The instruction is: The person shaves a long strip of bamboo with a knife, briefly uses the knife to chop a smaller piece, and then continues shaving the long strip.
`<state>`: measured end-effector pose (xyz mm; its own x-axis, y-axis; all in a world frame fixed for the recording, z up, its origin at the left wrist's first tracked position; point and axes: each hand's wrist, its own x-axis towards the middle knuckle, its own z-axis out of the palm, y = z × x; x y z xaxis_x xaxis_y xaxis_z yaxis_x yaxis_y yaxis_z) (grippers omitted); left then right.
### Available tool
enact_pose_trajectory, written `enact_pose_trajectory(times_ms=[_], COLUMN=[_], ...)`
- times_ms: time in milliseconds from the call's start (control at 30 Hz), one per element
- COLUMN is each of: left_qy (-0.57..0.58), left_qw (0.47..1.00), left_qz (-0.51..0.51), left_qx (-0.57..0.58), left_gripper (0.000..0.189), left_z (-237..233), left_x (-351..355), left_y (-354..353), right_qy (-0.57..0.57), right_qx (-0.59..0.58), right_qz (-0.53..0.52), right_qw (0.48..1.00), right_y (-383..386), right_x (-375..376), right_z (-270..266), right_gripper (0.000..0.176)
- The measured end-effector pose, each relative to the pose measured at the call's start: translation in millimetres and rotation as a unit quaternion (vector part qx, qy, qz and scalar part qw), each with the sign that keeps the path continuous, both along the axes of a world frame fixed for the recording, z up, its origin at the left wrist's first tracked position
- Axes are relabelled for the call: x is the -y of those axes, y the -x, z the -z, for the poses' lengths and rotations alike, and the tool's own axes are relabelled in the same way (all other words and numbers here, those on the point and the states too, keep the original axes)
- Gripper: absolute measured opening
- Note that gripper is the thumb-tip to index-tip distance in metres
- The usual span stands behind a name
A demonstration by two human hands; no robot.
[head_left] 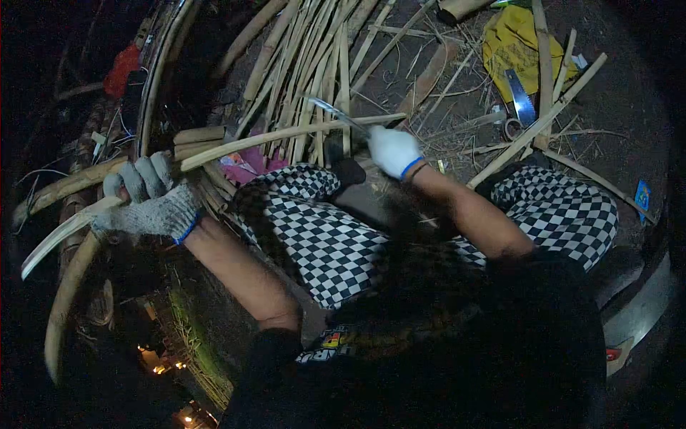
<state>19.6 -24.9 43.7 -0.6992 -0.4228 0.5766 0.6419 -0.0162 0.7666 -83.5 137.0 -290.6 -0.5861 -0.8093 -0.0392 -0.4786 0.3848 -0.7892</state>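
My left hand [146, 200], in a grey-white knit glove, is wrapped round a long pale bamboo strip [286, 134]. The strip's near end sticks out at the lower left, and its other part runs right across the view. My right hand [394, 151], in a white glove with a blue cuff, is closed on the handle of a knife [329, 109]. The handle is mostly hidden by the fingers. The blade points up and left, over the strip, near its far end; contact cannot be made out.
Many split bamboo strips [307, 64] lie at the top centre. A yellow bag [516, 43], a hand saw [522, 100] and a roll of tape [512, 129] lie at the upper right. Bamboo poles [71, 286] stand at the left. Small flames [168, 367] glow at the lower left.
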Motion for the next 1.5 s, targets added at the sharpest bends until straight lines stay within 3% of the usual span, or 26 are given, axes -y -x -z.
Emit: enact_pose_trajectory(times_ms=[67, 133, 167, 200, 233, 267, 300, 333, 400, 433, 533, 567, 600, 733, 800, 900, 933, 1067, 1133, 1200, 1233, 1267, 1333, 1400, 1433, 1500], left_qy=[-0.032, 0.071, -0.011, -0.014, 0.011, 0.034, 0.019, 0.017, 0.074, 0.071, 0.033, -0.006, -0.008, 0.018, 0.012, 0.007, 0.017, 0.025, -0.006, 0.003, -0.005, -0.011, -0.02, 0.005, -0.004, -0.01], left_qw=[0.998, 0.98, 1.0, 1.0, 0.998, 0.992, 0.937, 0.937, 0.976, 0.996, 0.999, 0.995, 0.995, 1.0, 0.997, 0.999, 0.999, 0.999, 0.999, 0.999, 1.0, 1.0, 0.999, 0.996, 0.998, 0.999], left_qz=[0.052, -0.187, -0.008, -0.009, -0.064, -0.12, -0.347, -0.35, -0.196, -0.035, -0.004, 0.094, 0.097, 0.015, -0.072, -0.022, -0.01, -0.019, -0.027, 0.0, 0.012, 0.022, 0.024, -0.081, -0.057, -0.038], left_qx=[-0.019, 0.017, 0.004, 0.011, 0.02, 0.028, 0.011, 0.015, 0.058, 0.038, 0.036, 0.013, 0.01, 0.007, 0.026, 0.027, 0.039, 0.033, 0.027, 0.032, 0.024, 0.016, 0.016, 0.027, 0.023, 0.024], left_gripper=[0.05, 0.049, 0.049, 0.049, 0.046, 0.042, 0.039, 0.039, 0.036, 0.034, 0.036, 0.038, 0.038, 0.042, 0.044, 0.045, 0.045, 0.047, 0.051, 0.049, 0.049, 0.048, 0.048, 0.048, 0.049, 0.05], left_z=[0, 2, -4, -5, -5, -4, 1, 0, -7, -7, -9, -6, -5, -8, -10, -11, -12, -14, -15, -14, -12, -12, -11, -13, -14, -15], left_x=[6, 5, -3, -2, 2, 6, 11, 10, 4, 11, 17, 15, 16, 25, 34, 45, 47, 46, 37, 36, 38, 41, 40, 35, 35, 31], left_y=[-4, -10, -4, -7, -5, -4, 0, -2, -4, -4, -8, -5, -6, -19, -22, -24, -25, -34, -34, -31, -29, -28, -32, -36, -36, -38], right_qy=[-0.053, -0.018, -0.036, -0.055, -0.013, -0.023, 0.007, 0.037, 0.109, 0.129, 0.082, -0.028, -0.136, -0.146, -0.079, -0.008, -0.007, -0.127, -0.179, -0.118, -0.124, -0.123, 0.001, 0.024, 0.05, -0.222], right_qx=[-0.017, -0.033, -0.008, 0.017, -0.026, 0.032, 0.024, 0.017, 0.011, 0.016, -0.042, 0.005, 0.051, -0.003, -0.016, 0.01, 0.013, 0.046, 0.049, 0.039, -0.02, -0.024, -0.034, -0.028, -0.031, 0.117], right_qz=[0.028, 0.045, 0.054, 0.061, -0.001, 0.024, 0.022, 0.019, -0.003, 0.007, -0.002, 0.02, 0.045, 0.021, 0.051, 0.02, 0.018, 0.056, 0.069, 0.005, -0.007, -0.006, -0.017, -0.013, -0.003, 0.046], right_qw=[0.998, 0.998, 0.998, 0.996, 1.0, 0.999, 0.999, 0.999, 0.994, 0.992, 0.996, 0.999, 0.988, 0.989, 0.995, 1.0, 1.0, 0.989, 0.98, 0.992, 0.992, 0.992, 0.999, 0.999, 0.998, 0.967], right_y=[9, 9, 5, -1, 2, -1, -5, -8, -13, -14, 2, 10, 17, 18, 9, 14, 13, 27, 37, 35, 24, 28, 19, 8, 14, 24], right_x=[-7, -8, -3, 0, 1, 7, 12, 16, 19, 18, 5, -8, -16, -16, 11, 18, 12, -34, -37, -26, -1, 8, 14, -7, -20, -50], right_z=[74, 67, 55, 43, 28, 6, -18, -36, -47, -42, 35, 71, 105, 105, 100, 82, 103, 194, 185, 135, 167, 149, 119, 155, 179, 216], right_gripper=[0.023, 0.025, 0.026, 0.026, 0.027, 0.027, 0.024, 0.022, 0.024, 0.023, 0.022, 0.021, 0.021, 0.023, 0.021, 0.022, 0.022, 0.024, 0.025, 0.024, 0.024, 0.024, 0.026, 0.028, 0.031, 0.031])
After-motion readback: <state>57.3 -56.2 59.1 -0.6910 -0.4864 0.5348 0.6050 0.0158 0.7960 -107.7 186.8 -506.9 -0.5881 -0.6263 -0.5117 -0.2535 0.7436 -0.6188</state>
